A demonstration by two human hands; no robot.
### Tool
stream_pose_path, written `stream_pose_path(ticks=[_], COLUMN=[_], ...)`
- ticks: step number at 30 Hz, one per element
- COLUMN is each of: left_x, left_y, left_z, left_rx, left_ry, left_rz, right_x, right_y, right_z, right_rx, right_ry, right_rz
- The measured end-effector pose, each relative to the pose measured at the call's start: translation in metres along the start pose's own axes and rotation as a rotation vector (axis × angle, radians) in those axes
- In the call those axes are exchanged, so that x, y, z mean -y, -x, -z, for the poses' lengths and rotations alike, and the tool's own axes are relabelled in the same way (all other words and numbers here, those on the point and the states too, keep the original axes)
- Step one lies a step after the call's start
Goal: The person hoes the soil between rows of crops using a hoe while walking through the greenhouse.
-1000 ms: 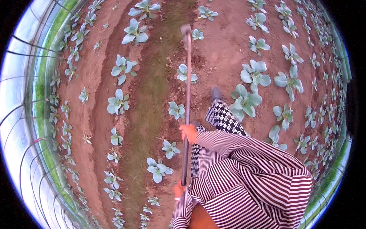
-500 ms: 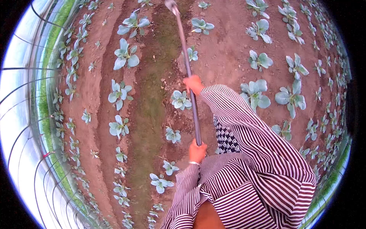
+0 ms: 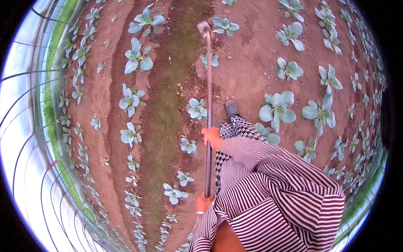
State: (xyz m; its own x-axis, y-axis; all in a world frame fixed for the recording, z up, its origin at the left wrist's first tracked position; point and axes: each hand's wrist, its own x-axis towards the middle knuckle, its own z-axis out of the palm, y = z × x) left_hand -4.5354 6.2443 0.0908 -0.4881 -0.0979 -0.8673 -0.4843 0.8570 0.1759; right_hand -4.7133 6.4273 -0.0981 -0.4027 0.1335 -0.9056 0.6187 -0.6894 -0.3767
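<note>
A hoe [image 3: 209,90] with a long handle runs up the middle of the view, its metal head [image 3: 204,28] at the far end beside a leafy seedling [image 3: 226,26]. My right hand [image 3: 212,138] is wrapped round the middle of the handle. Lower down, close to my body, my left hand [image 3: 203,203] grips the handle's near end. Part of the left hand's fingers is hidden. Another seedling [image 3: 197,108] stands just left of the handle, and a small one [image 3: 211,59] lies partly behind it.
Rows of blue-green plants [image 3: 277,110] grow on both sides in brown soil. A greenish furrow [image 3: 161,126] runs along the left of the hoe. My shoe [image 3: 231,108] stands on the soil to its right. Curved hoops and plastic sheeting [image 3: 21,105] line the far left.
Both hands and the hoe have moved back toward my body. The hoe head has come down and slightly right from the top edge. My shoe now shows.
</note>
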Motion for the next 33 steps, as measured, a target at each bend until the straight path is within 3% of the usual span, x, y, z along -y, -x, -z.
stream_pose_path(ticks=[2, 4, 7, 9, 11, 13, 14, 16, 17, 18, 19, 21, 25, 29, 33], left_x=[-0.027, -0.057, -0.092, -0.113, -0.109, -0.089, -0.065, -0.040, 0.001, 0.040, 0.030, -0.008, -0.015, -0.112, -0.241], left_y=[-0.015, -0.035, -0.064, -0.068, -0.066, -0.050, -0.046, -0.024, -0.024, -0.022, -0.009, 0.021, -0.026, -0.079, -0.128], left_z=[-0.005, -0.013, -0.031, -0.041, -0.050, -0.049, -0.050, -0.026, -0.026, -0.039, -0.033, -0.007, -0.010, -0.006, -0.002], left_rx=[-0.066, -0.111, -0.097, -0.140, -0.022, -0.061, -0.028, 0.121, 0.122, -0.070, -0.043, -0.021, -0.139, -0.294, -0.284], left_ry=[-0.041, 0.019, 0.096, 0.085, 0.202, 0.126, 0.128, 0.067, 0.023, 0.072, 0.143, 0.150, -0.087, 0.018, 0.283], left_rz=[-0.035, -0.107, -0.183, -0.238, -0.258, -0.319, -0.281, -0.044, -0.169, -0.375, -0.200, 0.099, -0.067, -0.224, -0.413], right_x=[0.031, 0.061, 0.096, 0.071, 0.045, 0.011, -0.010, -0.019, -0.017, -0.044, -0.060, -0.030, 0.046, 0.166, 0.308], right_y=[-0.010, -0.033, -0.068, -0.130, -0.142, -0.114, -0.101, -0.060, -0.023, -0.025, -0.031, 0.002, -0.001, -0.014, -0.047], right_z=[-0.002, -0.002, 0.014, 0.052, 0.077, 0.089, 0.089, 0.068, 0.045, 0.048, 0.050, 0.025, -0.008, -0.028, -0.029], right_rx=[0.100, 0.014, 0.089, 0.207, 0.253, 0.224, 0.279, 0.145, -0.030, 0.044, 0.120, -0.009, 0.175, 0.241, 0.156], right_ry=[-0.086, 0.097, 0.144, 0.245, 0.246, 0.155, 0.425, 0.460, 0.211, 0.111, 0.016, -0.085, -0.166, -0.032, 0.214], right_rz=[0.067, 0.168, 0.204, 0.336, 0.371, 0.322, 0.515, 0.361, 0.001, -0.039, -0.085, -0.244, -0.051, 0.294, 0.483])
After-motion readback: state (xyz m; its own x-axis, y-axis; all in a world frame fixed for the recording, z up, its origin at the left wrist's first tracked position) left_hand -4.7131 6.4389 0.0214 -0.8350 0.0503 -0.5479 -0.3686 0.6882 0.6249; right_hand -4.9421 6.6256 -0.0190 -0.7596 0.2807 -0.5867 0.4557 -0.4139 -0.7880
